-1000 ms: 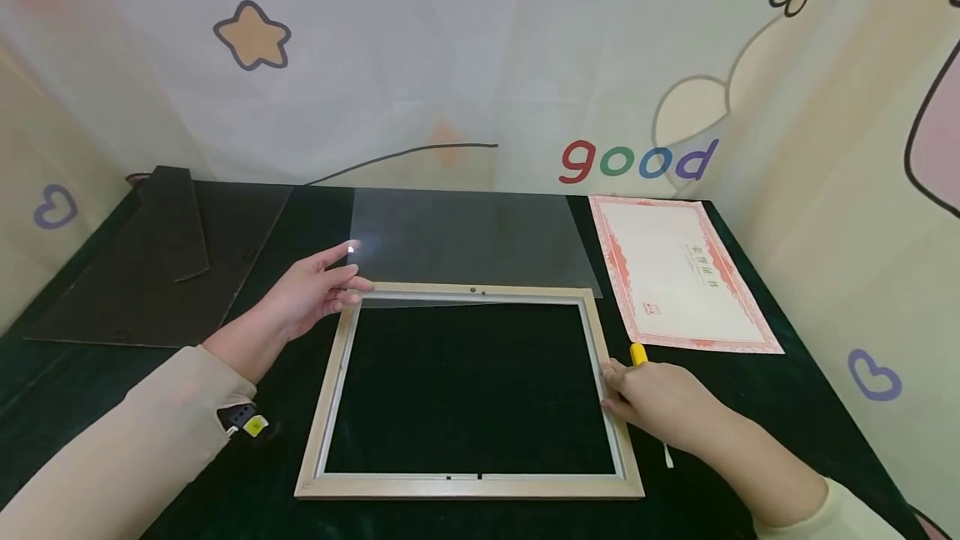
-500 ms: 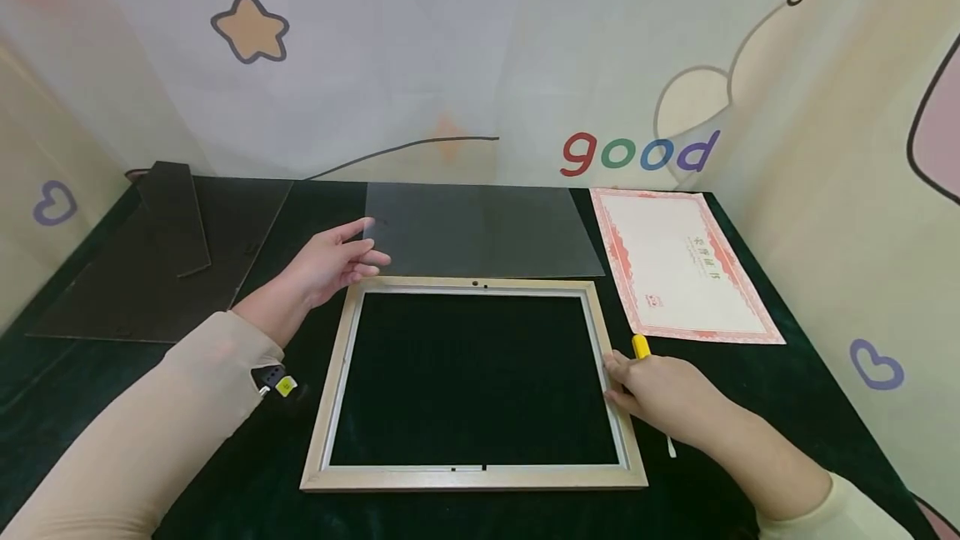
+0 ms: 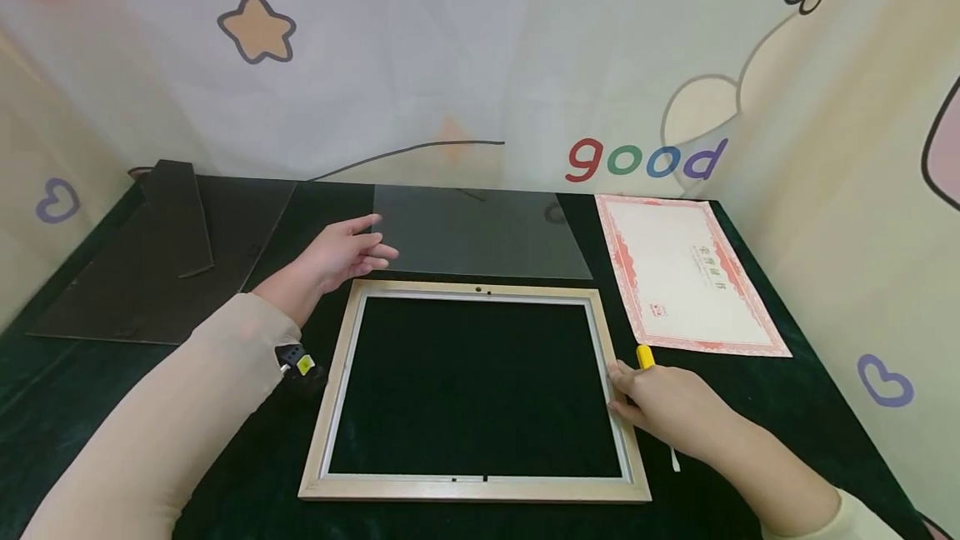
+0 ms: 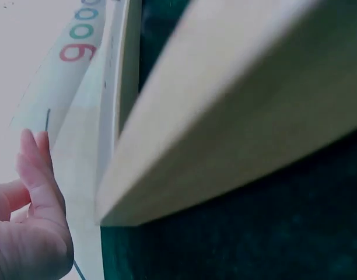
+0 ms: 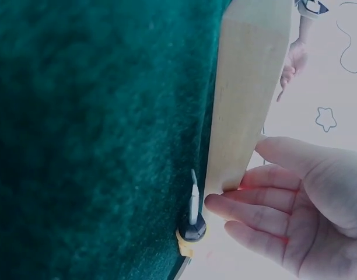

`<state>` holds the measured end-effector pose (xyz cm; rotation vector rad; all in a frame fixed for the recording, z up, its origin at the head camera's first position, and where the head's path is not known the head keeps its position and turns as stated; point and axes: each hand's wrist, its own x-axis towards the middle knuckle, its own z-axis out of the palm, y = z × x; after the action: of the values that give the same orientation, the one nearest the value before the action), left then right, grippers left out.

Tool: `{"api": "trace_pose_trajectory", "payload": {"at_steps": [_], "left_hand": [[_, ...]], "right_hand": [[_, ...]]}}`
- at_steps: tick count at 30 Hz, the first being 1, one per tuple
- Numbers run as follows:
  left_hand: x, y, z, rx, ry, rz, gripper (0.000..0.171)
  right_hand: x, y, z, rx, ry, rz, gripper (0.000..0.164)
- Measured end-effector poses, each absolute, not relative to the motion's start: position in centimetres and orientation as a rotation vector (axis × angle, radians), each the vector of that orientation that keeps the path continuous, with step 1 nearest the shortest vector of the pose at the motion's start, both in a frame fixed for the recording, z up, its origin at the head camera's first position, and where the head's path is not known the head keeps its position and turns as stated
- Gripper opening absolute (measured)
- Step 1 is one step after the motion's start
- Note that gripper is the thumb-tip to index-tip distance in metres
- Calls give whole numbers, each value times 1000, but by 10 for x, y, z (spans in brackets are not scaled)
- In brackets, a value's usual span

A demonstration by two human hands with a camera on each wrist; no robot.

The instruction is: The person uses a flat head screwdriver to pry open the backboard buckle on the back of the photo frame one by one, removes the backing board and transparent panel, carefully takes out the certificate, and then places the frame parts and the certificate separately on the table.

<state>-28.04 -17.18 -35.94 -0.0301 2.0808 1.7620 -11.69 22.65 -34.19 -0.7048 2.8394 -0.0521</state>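
Observation:
My left hand [image 3: 341, 255] pinches the left edge of a clear sheet [image 3: 480, 232], which lies behind a pale wooden picture frame [image 3: 397, 487]. The sheet's contact with my fingertips is hard to make out. In the left wrist view my left hand [image 4: 35, 221] stands beside a frame corner [image 4: 126, 198], fingers nearly straight. My right hand [image 3: 675, 407] grips the frame's right bar, thumb and fingers about it; the right wrist view shows this bar [image 5: 248, 87] too. Under that hand lies a screwdriver [image 3: 645, 356] with a yellow handle, its middle hidden.
At the back right lies a white certificate [image 3: 675, 257] with a red-pink border. A black backing board [image 3: 97, 298] with a raised stand leg [image 3: 180, 219] lies at the left. Dark green cloth [image 3: 480, 390] covers the table, and a printed curtain [image 3: 420, 65] rises behind it.
My left hand has moved back and to the right with the clear sheet, whose front edge no longer overlaps the frame. A reflection now shows in the sheet. My right hand stays on the frame.

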Motion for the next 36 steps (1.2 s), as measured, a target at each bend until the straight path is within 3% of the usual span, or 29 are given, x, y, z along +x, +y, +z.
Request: {"api": "trace_pose_trajectory", "payload": {"at_steps": [15, 27, 36], "left_hand": [[-289, -175, -363, -64, 1970, 1704, 61], [-291, -172, -363, -127, 1996, 1727, 56], [-288, -175, -369, -50, 2116, 1545, 58]], "right_hand": [[-112, 226, -340, -704, 2851, -75, 49], [-110, 228, -341, -679, 2854, -66, 48], [-109, 228, -343, -668, 2849, -84, 48]]}}
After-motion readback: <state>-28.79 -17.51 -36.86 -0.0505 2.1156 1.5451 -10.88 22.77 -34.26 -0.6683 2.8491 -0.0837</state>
